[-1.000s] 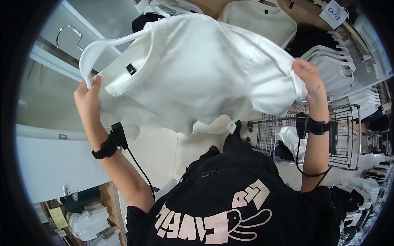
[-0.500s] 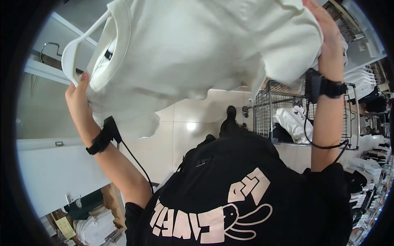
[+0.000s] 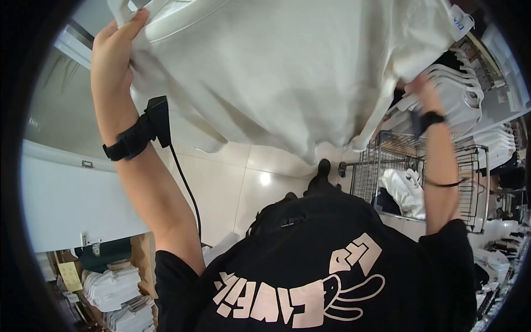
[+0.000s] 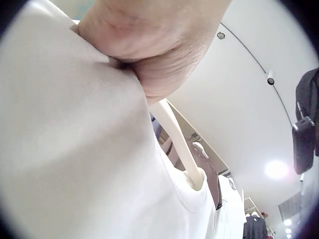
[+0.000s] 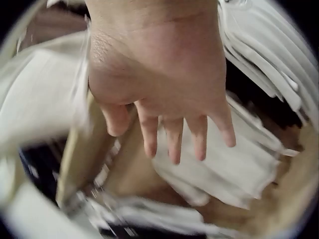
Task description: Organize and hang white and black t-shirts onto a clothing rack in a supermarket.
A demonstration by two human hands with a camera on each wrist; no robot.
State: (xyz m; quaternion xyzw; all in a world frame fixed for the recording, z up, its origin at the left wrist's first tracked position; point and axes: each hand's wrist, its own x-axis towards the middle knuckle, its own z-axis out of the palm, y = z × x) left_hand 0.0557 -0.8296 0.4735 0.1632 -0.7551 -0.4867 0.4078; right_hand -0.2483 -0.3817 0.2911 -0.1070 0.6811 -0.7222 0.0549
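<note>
Left hand [image 3: 115,63] closed at the neckline, thumb and fingers pinching the white hanger [image 3: 118,10]; the full finger wrap can't be told. White shirt [image 3: 265,72] hangs off it, raised in front of the person. Right hand [image 5: 164,74] wide open, all 5 digits extended, nothing held, near the shirt's far side; contact can't be told. Step looks like 1-handed support of the shirt; a 2-handed hold would call for the right fingers closing on fabric. In the way: hanging shirts [image 3: 456,99] close by the right hand, wire cart [image 3: 484,191] below. Folded stack [image 3: 112,288] lower left.
</note>
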